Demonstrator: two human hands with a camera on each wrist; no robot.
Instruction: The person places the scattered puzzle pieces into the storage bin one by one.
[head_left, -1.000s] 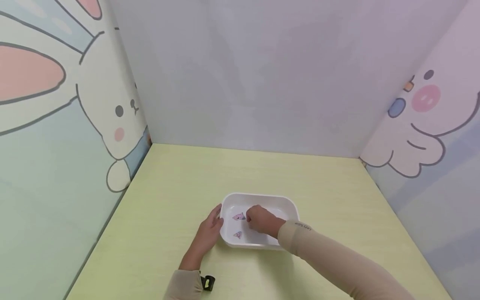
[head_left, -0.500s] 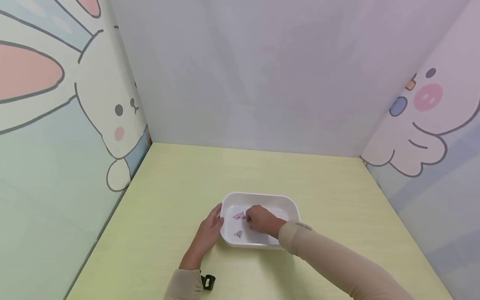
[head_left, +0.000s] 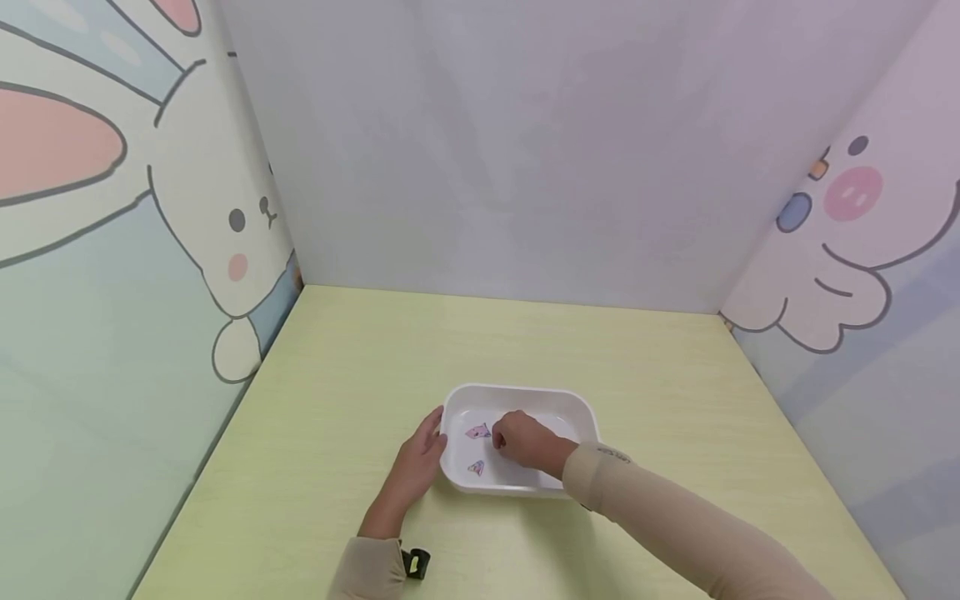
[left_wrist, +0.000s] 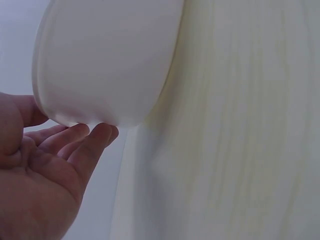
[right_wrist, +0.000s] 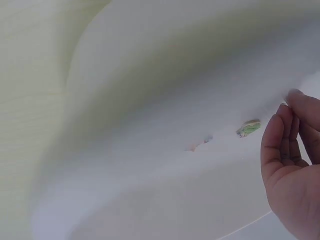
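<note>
A white rectangular tray [head_left: 517, 492] stands on the table. My left hand [head_left: 416, 467] holds its left end; in the left wrist view the fingertips press the outer wall and the thumb goes behind the rim. Inside, on the tray floor, lie a pink cartoon sticker [head_left: 477, 431] and a smaller coloured sticker [head_left: 476, 468]. My right hand [head_left: 521, 439] is down in the tray, just right of the pink one. In the right wrist view its thumb and fingertips [right_wrist: 295, 95] pinch what looks like a thin pale piece, mostly hidden; a greenish patterned sticker [right_wrist: 248, 128] lies beside them.
The pale yellow table [head_left: 360, 375] extends around the tray. A plain grey-lilac wall [head_left: 487, 167] stands behind, with a rabbit-printed panel [head_left: 202, 208] on the left and another cartoon panel [head_left: 855, 250] on the right. A black strap [head_left: 416, 564] is at my left wrist.
Both hands and the tray stay almost in place. The right wrist and sleeve have shifted very slightly, and the smaller sticker's colours look different.
</note>
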